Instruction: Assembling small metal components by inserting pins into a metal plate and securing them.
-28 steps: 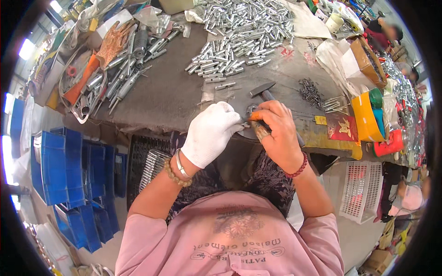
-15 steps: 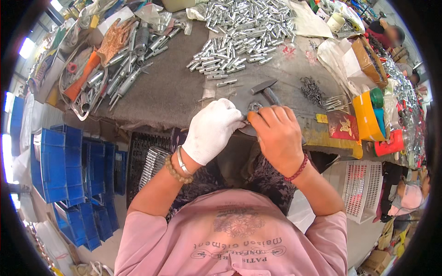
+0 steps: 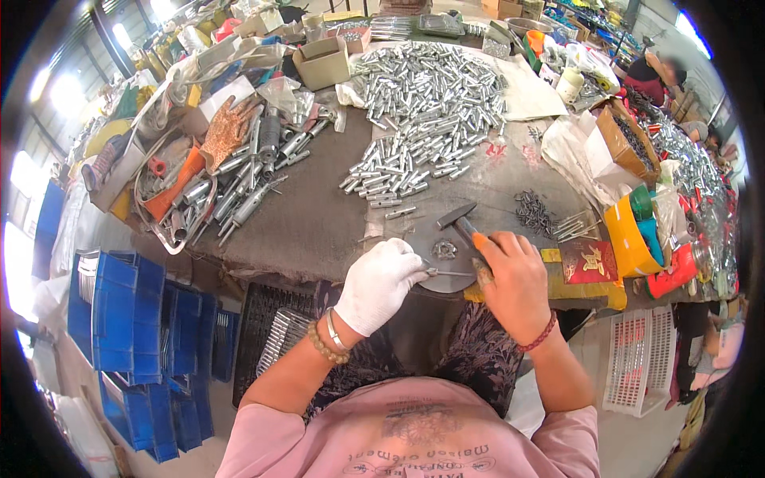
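Observation:
My left hand [image 3: 377, 287], in a white glove, pinches a small metal tube at the near edge of a round grey plate [image 3: 421, 237]. A thin metal pin [image 3: 453, 274] sticks out rightward from those fingers. My bare right hand [image 3: 516, 280] is closed around the handle of a hammer [image 3: 457, 216], whose head points away and rests near the plate's far right side. Between the hands, a small cluster of shiny parts [image 3: 444, 250] lies on the plate. One loose metal tube [image 3: 400, 213] lies just beyond it.
A large heap of metal tubes [image 3: 426, 103] covers the far middle of the bench. Tools and an orange glove [image 3: 229, 131] pile up at left. Dark pins [image 3: 535, 213], a red packet [image 3: 588, 262] and a yellow container [image 3: 633, 237] stand right. Blue bins [image 3: 127, 319] sit lower left.
My right hand has moved away from the left hand's fingertips, to the right, and taken hold of the hammer handle. The view has tilted up, showing more of the bench's far side.

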### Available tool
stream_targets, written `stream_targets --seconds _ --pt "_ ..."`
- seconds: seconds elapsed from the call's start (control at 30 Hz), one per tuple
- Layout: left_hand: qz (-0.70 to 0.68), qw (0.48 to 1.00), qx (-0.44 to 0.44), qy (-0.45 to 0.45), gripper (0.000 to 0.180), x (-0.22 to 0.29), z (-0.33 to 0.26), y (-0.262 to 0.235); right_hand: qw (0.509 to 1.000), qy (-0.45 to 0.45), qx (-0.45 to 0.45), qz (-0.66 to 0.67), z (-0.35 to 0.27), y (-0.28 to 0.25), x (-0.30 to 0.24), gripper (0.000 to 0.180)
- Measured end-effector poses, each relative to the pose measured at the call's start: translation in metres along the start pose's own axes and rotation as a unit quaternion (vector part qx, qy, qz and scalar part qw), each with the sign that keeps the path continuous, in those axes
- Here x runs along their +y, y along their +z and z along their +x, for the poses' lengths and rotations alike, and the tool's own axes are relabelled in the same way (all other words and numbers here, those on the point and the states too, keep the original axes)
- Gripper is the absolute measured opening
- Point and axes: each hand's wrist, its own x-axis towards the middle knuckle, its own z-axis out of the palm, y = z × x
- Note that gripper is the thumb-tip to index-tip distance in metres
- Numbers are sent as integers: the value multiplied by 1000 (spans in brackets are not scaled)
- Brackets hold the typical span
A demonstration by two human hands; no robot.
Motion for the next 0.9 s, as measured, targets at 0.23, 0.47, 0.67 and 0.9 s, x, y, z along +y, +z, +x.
stream_targets --seconds 0.23,0.47,0.67,0.9 --pt "-23 999 3 25 12 -9 11 -3 991 66 21 119 5 15 19 60" --pt "-24 999 10 37 17 -12 6 2 988 24 27 149 -24 -15 -6 67" --pt "-32 998 12 47 18 -11 5 2 996 -18 5 88 -44 -10 -14 62" --pt "-40 999 7 24 10 -11 10 1 987 -47 116 105 -37 -19 -16 62"
